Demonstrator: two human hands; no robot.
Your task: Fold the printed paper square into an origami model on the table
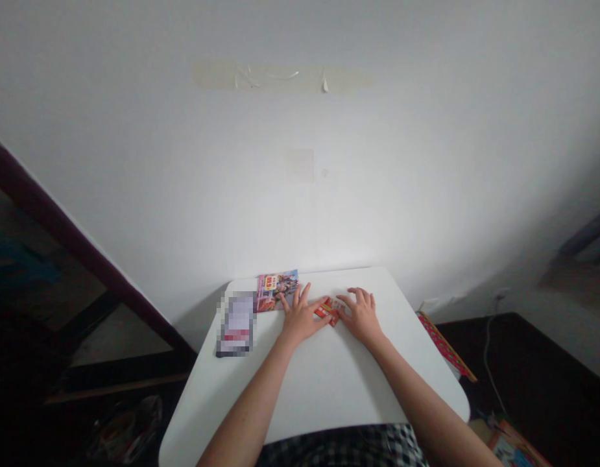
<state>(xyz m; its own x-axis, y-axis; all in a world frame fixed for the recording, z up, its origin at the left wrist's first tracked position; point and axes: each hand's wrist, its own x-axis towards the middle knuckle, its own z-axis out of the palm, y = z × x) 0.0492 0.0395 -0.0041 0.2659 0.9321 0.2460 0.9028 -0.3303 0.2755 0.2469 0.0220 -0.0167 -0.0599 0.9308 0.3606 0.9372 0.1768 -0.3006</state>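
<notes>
A small piece of red printed paper lies on the white table, between my two hands. My left hand rests over its left part with the fingers spread. At the paper's right edge is my right hand, fingers apart and bent, the fingertips touching or very near it. Part of the paper is hidden under the left hand. Beyond the left hand lies a colourful printed leaflet with a castle picture, partly covered by its fingers.
A blurred-out phone-like object lies on the table's left side. The wall stands right behind the table. A dark-framed panel leans at left. To the right, a red patterned item and a white cable are beside the table.
</notes>
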